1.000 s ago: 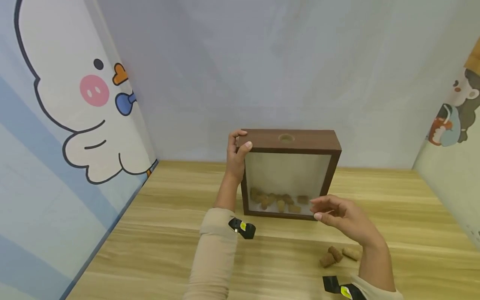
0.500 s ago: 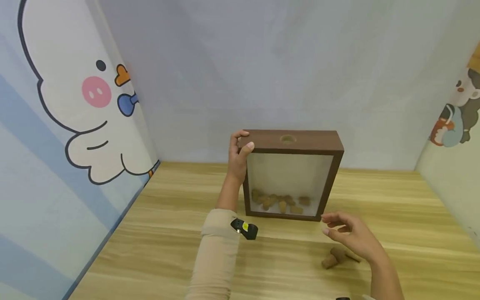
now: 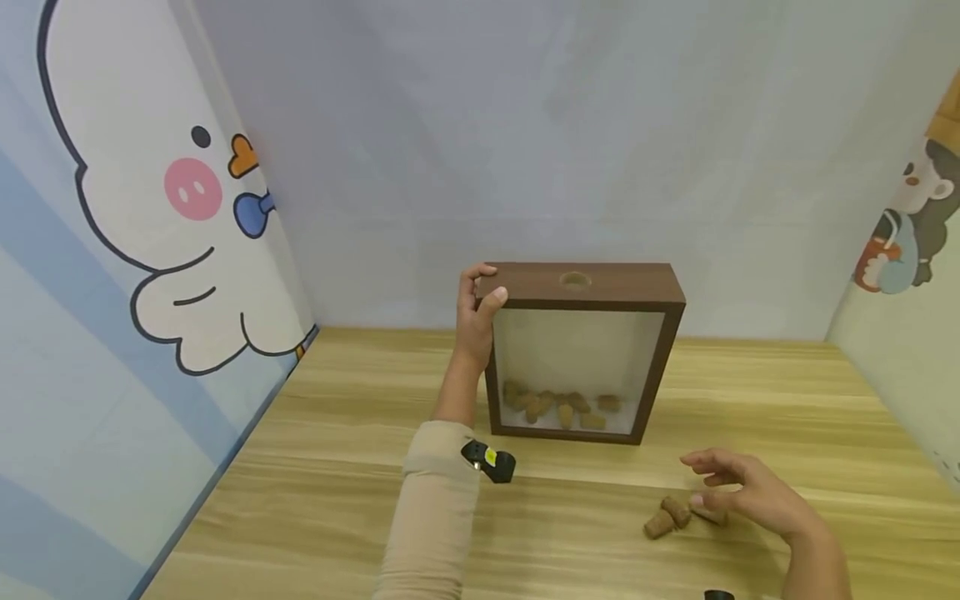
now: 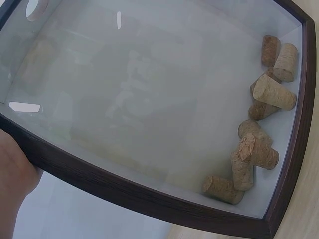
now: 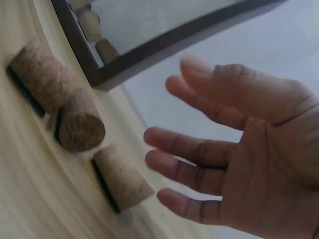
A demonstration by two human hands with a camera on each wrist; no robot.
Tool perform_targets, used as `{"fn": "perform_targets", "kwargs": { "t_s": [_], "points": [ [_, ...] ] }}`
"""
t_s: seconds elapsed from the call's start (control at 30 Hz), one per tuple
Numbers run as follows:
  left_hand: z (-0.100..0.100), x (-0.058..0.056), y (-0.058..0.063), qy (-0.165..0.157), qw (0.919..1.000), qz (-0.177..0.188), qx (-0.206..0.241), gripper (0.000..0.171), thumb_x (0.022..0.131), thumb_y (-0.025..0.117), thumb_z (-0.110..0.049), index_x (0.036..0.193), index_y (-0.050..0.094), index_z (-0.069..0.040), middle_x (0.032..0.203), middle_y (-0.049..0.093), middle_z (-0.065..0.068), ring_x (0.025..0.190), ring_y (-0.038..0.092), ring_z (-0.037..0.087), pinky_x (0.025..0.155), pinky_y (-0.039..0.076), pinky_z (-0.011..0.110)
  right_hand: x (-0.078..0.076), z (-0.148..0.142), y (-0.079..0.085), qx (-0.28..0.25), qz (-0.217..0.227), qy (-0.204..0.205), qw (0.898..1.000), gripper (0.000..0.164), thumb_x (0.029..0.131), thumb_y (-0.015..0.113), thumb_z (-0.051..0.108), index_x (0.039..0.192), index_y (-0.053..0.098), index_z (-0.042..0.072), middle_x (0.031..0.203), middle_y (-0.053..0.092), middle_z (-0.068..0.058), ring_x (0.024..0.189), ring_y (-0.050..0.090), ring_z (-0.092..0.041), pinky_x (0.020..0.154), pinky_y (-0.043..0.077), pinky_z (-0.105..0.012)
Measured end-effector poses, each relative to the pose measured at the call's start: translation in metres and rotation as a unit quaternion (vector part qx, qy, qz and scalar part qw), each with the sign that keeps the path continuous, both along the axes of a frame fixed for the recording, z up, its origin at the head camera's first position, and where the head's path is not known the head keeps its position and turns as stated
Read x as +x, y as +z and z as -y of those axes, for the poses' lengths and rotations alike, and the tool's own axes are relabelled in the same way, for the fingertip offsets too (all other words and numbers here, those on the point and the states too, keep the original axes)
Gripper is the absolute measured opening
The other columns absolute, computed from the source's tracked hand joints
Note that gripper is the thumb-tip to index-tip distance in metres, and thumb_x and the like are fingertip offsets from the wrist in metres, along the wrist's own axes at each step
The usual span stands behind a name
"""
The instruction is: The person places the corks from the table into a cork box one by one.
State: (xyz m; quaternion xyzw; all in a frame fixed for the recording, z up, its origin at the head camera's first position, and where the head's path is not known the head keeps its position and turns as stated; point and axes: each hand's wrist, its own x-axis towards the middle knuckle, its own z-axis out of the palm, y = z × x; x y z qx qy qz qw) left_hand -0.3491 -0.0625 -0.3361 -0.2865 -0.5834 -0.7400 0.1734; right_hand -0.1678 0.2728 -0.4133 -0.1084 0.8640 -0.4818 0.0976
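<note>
A dark brown wooden frame box (image 3: 622,285) with a clear front stands upright on the table, a round hole (image 3: 576,280) in its top. My left hand (image 3: 476,321) grips the box's upper left corner, thumb in front and fingers over the top. Inside, several corks (image 4: 274,92) lie along the bottom. Outside, to the front right, are 3 loose corks: two brown ones (image 3: 660,523) touching each other and a paler one (image 5: 122,178) beside them. My right hand (image 3: 753,492) hovers over the paler cork, fingers spread and holding nothing.
The box stands on a light wood-grain table (image 3: 360,433). Behind it hangs a plain pale backdrop (image 3: 570,142). A cartoon-printed panel (image 3: 112,275) borders the left side, and another printed wall (image 3: 907,333) the right.
My right hand has moved from the box's lower right corner, right and towards me, to above the loose corks. My left hand still grips the box, which stays in place.
</note>
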Motion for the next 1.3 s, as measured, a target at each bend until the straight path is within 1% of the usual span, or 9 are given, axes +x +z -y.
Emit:
{"fn": "perform_targets", "kwargs": {
  "t_s": [0.1,0.33,0.47,0.67,0.9,0.97,1.07,1.2,1.3],
  "points": [
    [0.001,0.0,0.001,0.003,1.0,0.009,0.001,0.049,0.081,0.049,-0.027,0.117,0.036,0.003,0.139,0.023,0.018,0.119,0.025,0.023,0.092,0.026,0.042,0.0,-0.01,-0.008,0.003,0.022,0.026,0.999,0.053,0.083,0.068,0.016,0.126,0.048,-0.007,0.119,0.049,-0.03,0.102,0.049,-0.039,0.077,0.045,-0.048],
    [0.002,0.002,0.003,-0.003,1.0,0.006,-0.004,0.048,0.082,0.047,-0.024,0.118,0.034,0.005,0.139,0.022,0.022,0.117,0.026,0.022,0.09,0.027,0.04,-0.002,-0.029,-0.025,-0.014,0.044,0.063,0.997,0.049,0.08,0.068,0.008,0.122,0.05,-0.011,0.1,0.048,-0.016,0.086,0.046,-0.02,0.068,0.045,-0.027],
    [0.001,0.001,0.002,0.001,1.0,0.0,0.0,0.05,0.081,0.049,-0.03,0.118,0.036,0.002,0.139,0.023,0.018,0.112,0.029,0.021,0.088,0.028,0.04,-0.006,-0.029,-0.028,-0.024,0.052,0.094,0.994,0.039,0.079,0.066,0.005,0.115,0.056,-0.009,0.089,0.049,-0.01,0.076,0.045,-0.014,0.064,0.043,-0.026],
    [0.0,0.0,0.0,0.002,1.0,-0.004,-0.005,0.052,0.082,0.05,-0.035,0.117,0.036,0.0,0.138,0.025,0.015,0.116,0.028,0.022,0.091,0.027,0.042,-0.009,-0.028,-0.025,-0.037,0.092,0.09,0.991,0.032,0.081,0.062,0.001,0.111,0.057,-0.012,0.091,0.056,-0.009,0.078,0.048,-0.016,0.066,0.044,-0.027],
    [0.002,0.003,0.001,0.01,0.9999,0.009,-0.01,0.052,0.081,0.05,-0.036,0.117,0.036,-0.001,0.136,0.026,0.01,0.124,0.022,0.024,0.093,0.026,0.045,-0.009,-0.025,-0.014,-0.022,-0.01,0.117,0.993,0.033,0.086,0.059,0.003,0.117,0.054,-0.01,0.083,0.049,-0.006,0.071,0.045,-0.01,0.06,0.04,-0.025],
    [0.003,0.003,0.001,0.011,0.9999,0.005,-0.011,0.052,0.08,0.05,-0.035,0.117,0.037,0.0,0.135,0.027,0.009,0.124,0.022,0.023,0.093,0.026,0.044,-0.01,-0.02,-0.008,-0.024,-0.022,0.118,0.993,0.034,0.087,0.058,0.002,0.118,0.054,-0.011,0.083,0.049,-0.007,0.07,0.044,-0.01,0.058,0.039,-0.026],
    [0.004,0.003,0.001,0.011,0.9999,-0.001,-0.01,0.052,0.081,0.05,-0.034,0.117,0.037,0.0,0.136,0.026,0.012,0.123,0.022,0.024,0.092,0.025,0.045,-0.014,-0.006,0.003,-0.008,-0.043,0.093,0.995,0.033,0.088,0.059,0.005,0.117,0.055,-0.01,0.083,0.047,-0.009,0.069,0.043,-0.011,0.057,0.04,-0.027],
    [0.003,0.002,0.001,0.004,1.0,-0.002,-0.005,0.051,0.081,0.051,-0.034,0.117,0.037,-0.001,0.139,0.023,0.017,0.121,0.024,0.025,0.092,0.026,0.044,-0.021,0.012,0.022,0.028,-0.056,0.034,0.997,0.035,0.089,0.06,0.015,0.119,0.056,-0.004,0.089,0.049,-0.009,0.076,0.045,-0.017,0.063,0.042,-0.029],
    [0.002,0.002,0.0,0.003,1.0,0.005,-0.005,0.052,0.08,0.052,-0.038,0.116,0.038,-0.002,0.14,0.022,0.017,0.123,0.023,0.024,0.093,0.026,0.045,-0.024,0.022,0.033,0.041,-0.066,0.015,0.997,0.037,0.09,0.06,0.019,0.12,0.054,-0.003,0.092,0.051,-0.009,0.082,0.047,-0.022,0.067,0.043,-0.029]
  ]
}}
